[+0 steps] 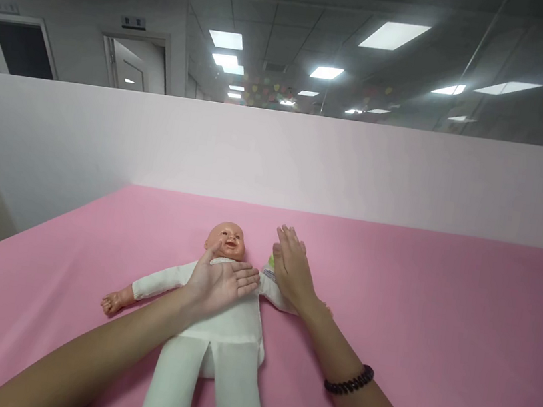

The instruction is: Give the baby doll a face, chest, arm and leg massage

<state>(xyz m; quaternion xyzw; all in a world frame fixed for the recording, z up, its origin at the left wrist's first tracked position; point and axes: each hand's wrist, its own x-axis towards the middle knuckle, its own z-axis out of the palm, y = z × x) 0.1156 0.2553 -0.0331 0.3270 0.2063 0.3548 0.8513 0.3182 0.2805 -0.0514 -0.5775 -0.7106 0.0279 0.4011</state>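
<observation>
Doll (238, 328) with bald plastic head and white cloth body, face-up on pink sheet (412, 317). Over its chest, bare left hand (217, 283) palm up, fingers slightly fanned; by its outstretched arm, bare right hand (293, 270) flat, fingers together. Probably best: light palms, clear of its face. Small green-topped container (268, 268) beside its shoulder, half-hidden by right hand.

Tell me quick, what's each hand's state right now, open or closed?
Left hand: open, palm up, holding nothing, over the doll.
Right hand: open, fingers straight, partly hiding a green-topped container.
</observation>
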